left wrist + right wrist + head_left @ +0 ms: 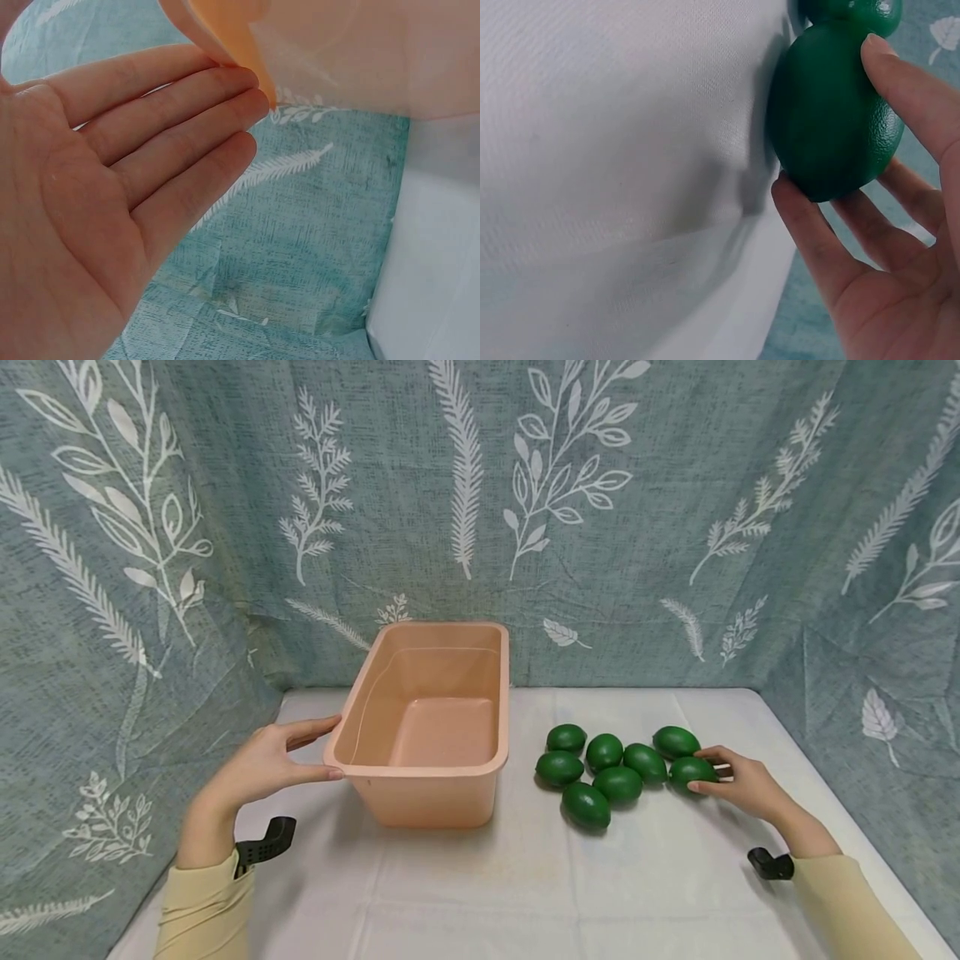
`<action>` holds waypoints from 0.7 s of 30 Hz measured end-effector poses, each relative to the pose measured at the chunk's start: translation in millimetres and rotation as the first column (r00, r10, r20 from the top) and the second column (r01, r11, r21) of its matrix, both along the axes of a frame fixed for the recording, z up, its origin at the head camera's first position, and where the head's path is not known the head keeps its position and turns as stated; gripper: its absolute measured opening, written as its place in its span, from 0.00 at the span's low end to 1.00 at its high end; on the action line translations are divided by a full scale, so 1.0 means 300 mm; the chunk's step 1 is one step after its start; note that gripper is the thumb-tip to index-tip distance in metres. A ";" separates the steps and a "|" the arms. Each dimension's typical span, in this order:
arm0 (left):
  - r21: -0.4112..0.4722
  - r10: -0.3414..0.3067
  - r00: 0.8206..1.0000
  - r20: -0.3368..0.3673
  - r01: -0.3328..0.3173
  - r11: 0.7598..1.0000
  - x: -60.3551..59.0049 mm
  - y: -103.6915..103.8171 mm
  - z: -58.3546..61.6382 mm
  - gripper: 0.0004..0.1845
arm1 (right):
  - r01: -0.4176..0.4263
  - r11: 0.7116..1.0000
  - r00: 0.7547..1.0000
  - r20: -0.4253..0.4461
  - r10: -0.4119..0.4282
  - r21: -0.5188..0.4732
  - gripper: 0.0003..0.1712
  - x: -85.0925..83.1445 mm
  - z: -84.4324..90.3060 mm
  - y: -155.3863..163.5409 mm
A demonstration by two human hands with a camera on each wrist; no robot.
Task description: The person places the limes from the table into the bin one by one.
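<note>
My left hand [262, 768] is at the left side of a peach plastic tub [431, 802], fingertips at its rim, thumb near the front corner. In the left wrist view the fingers [172, 154] are straight and side by side against the tub's edge. On the right, my right hand [750, 789] pinches a green lime [690, 773] between thumb and fingers. In the right wrist view, that lime [829, 112] is close to the white cloth, with the thumb on its side and the fingers around its end. Another lime [676, 742] lies just behind it.
Several more limes [618, 785] lie in a cluster right of the tub on the white tablecloth [600, 885]. A blue-green leaf-patterned curtain [480, 527] stands behind and along both sides. Black wrist cameras [270, 842] sit at both sleeves.
</note>
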State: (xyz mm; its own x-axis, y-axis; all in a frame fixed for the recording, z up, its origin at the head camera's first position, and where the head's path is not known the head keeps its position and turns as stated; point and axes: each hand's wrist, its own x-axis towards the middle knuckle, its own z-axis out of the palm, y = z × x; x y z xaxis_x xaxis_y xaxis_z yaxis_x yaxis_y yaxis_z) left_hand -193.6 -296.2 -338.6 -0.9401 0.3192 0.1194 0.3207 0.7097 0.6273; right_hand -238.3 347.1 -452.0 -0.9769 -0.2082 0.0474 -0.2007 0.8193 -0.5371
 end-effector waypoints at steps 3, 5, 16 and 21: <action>0.011 -0.004 1.000 -0.004 0.004 1.000 0.002 0.000 0.000 0.39 | -0.004 1.000 1.000 0.000 0.004 -0.008 0.38 0.002 0.011 -0.003; 0.010 0.001 1.000 -0.002 -0.001 1.000 0.003 0.000 0.001 0.39 | -0.006 1.000 1.000 -0.004 0.006 -0.011 0.38 0.003 0.022 -0.005; 0.016 0.003 1.000 0.006 -0.003 1.000 0.009 0.000 0.000 0.39 | -0.020 0.999 0.999 -0.052 0.017 -0.040 0.37 0.008 0.110 -0.038; 0.022 0.003 1.000 0.011 -0.003 1.000 0.009 0.000 -0.001 0.39 | -0.028 0.998 0.998 -0.065 0.024 -0.053 0.38 0.003 0.157 -0.070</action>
